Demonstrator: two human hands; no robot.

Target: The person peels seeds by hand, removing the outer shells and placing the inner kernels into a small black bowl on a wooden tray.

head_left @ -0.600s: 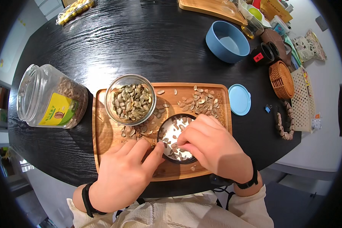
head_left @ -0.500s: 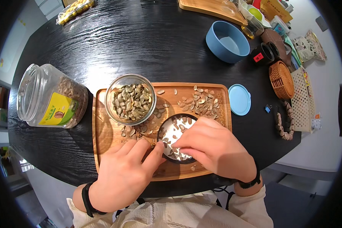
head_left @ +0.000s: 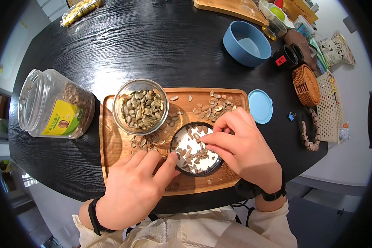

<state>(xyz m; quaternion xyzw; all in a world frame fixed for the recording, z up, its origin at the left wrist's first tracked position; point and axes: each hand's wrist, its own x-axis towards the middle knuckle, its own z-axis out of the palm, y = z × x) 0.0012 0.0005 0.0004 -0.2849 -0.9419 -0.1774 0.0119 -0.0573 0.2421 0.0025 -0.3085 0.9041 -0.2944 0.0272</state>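
Note:
A round, black-rimmed dish with a white inside holds scattered shelled pumpkin seeds and brown bits. It stands on a wooden tray. My left hand is curled at the dish's left side, its thumb over the rim; the undersides of its fingers are hidden. Above the dish, my right hand pinches with thumb and forefinger at a pumpkin seed. A glass bowl full of green pumpkin seeds sits on the tray's left part. Behind my right hand lies a pile of empty seed shells, with more between bowl and dish.
To the left stands an open clear plastic jar of unshelled seeds. Right of the tray lies a light blue lid. Farther back are a blue bowl, black cups and a woven basket. A small blue clip lies nearby.
My right hand has moved up and right from the dish's middle to its upper right, uncovering more seeds. My left hand has stayed at the dish's left side.

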